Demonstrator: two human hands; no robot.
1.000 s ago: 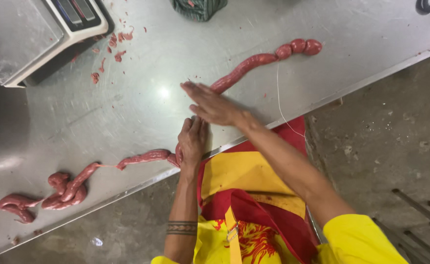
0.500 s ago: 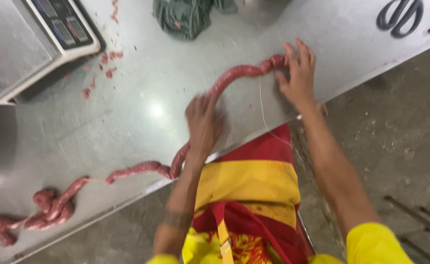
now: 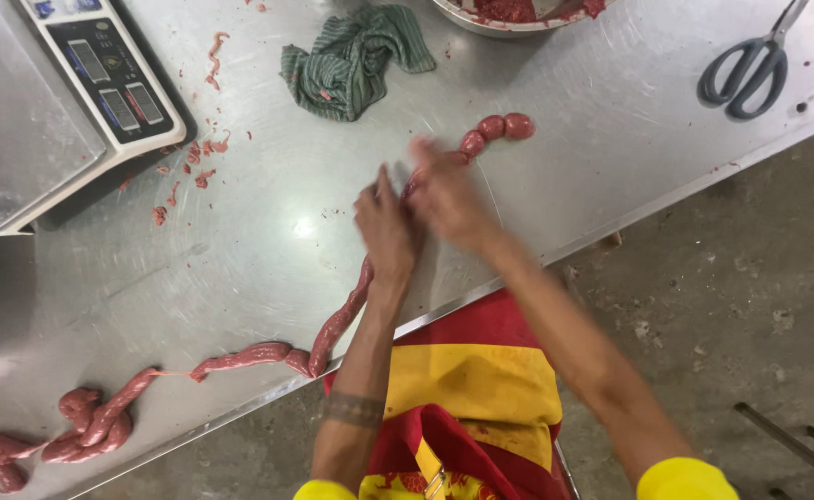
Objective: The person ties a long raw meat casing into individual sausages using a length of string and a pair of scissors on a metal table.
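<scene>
Hands meet over the sausage [image 3: 342, 319] on the steel table [image 3: 240, 250]. Left hand [image 3: 387, 227] lies palm-down, fingers pressed on the casing; right hand [image 3: 449, 196], blurred, pinches it just beside. Links trail left to a coil [image 3: 83, 426]; scissors [image 3: 745, 65] lie well apart.

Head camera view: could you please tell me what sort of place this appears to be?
Probably a butcher's or meat-processing workroom. A long sausage rope lies on a steel table, a digital scale stands at one corner, and both hands work the sausage.
</scene>
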